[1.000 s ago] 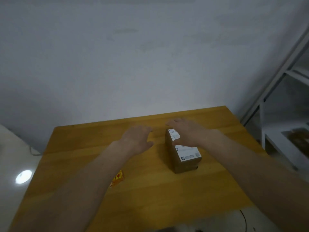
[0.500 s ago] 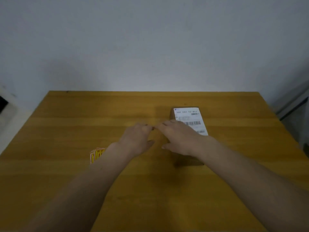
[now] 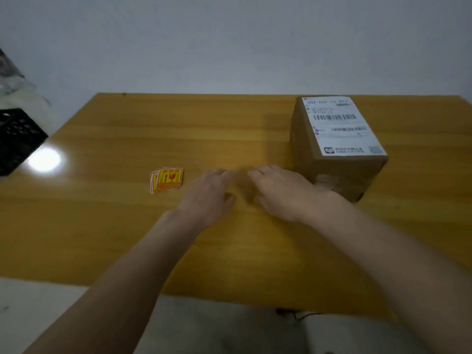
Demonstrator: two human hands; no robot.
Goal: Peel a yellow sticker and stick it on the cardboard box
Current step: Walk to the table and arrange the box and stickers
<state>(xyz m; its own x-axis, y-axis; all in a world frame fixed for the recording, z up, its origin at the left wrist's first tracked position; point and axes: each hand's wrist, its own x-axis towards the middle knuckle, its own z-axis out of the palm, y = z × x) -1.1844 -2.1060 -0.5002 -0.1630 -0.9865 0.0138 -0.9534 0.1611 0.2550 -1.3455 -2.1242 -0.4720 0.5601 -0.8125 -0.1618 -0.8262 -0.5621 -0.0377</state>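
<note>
1. Several yellow stickers (image 3: 166,180) lie in a small loose stack on the wooden surface (image 3: 127,238), just beyond and to the outer side of the left hand (image 3: 208,198), apart from it.
2. That left hand lies palm down with its fingers loosely extended and holds nothing.
3. Close beside it, fingertips nearly meeting, is the right hand (image 3: 279,191), also palm down, fingers loosely extended and empty; motion blur hides whether either palm touches the surface.
4. Just beyond and to the outer side of the right hand stands the cardboard box (image 3: 332,172), its near lower corner right behind the wrist; whether they touch cannot be told.
5. On the top of the box is a white shipping label (image 3: 339,126) with barcodes.
6. Far out past the left hand, off the surface's edge, sits a black crate (image 3: 15,139).
</note>
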